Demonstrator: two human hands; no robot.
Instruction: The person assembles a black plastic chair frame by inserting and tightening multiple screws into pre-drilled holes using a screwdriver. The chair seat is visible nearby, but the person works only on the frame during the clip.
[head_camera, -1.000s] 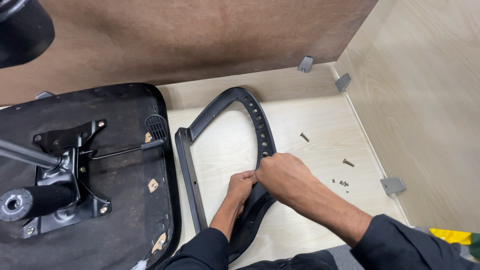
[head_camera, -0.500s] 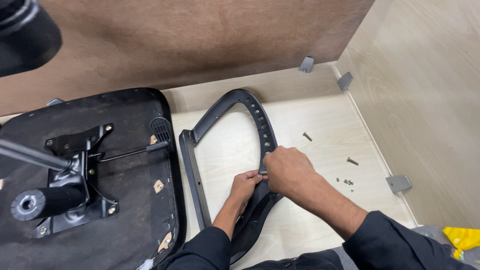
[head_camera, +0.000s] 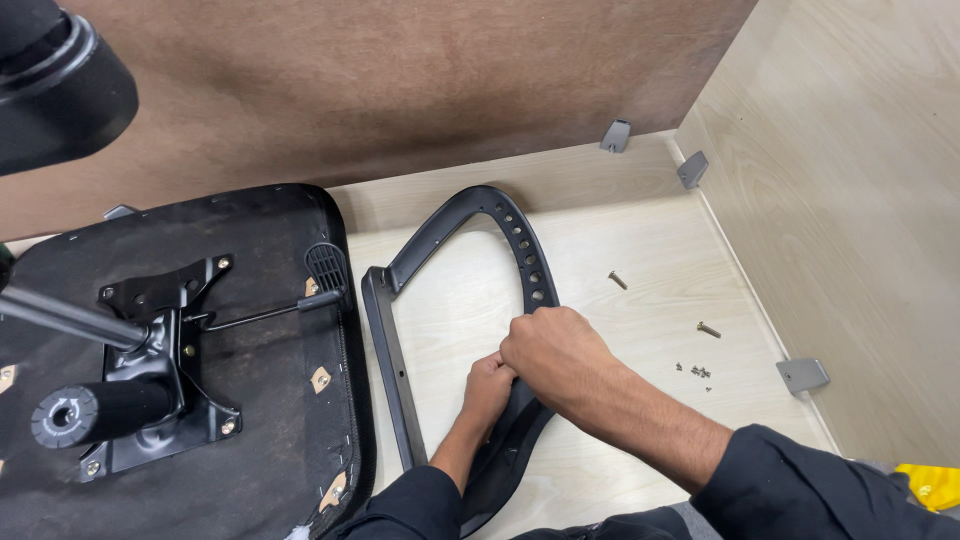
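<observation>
We find the right hand (head_camera: 556, 358) and left hand (head_camera: 488, 388) both clenched on the black armrest frame (head_camera: 440, 330) lying flat on the bench (head_camera: 640, 240), and judge a slip could scatter the nearby loose screws (head_camera: 700, 371).

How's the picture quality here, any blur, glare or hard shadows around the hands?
Head view: even, soft light, no glare on the pale board; both hands and the black armrest frame are sharp, with faint shadows beneath; only the dark chair base at top left looks soft, being close to the lens.
</observation>
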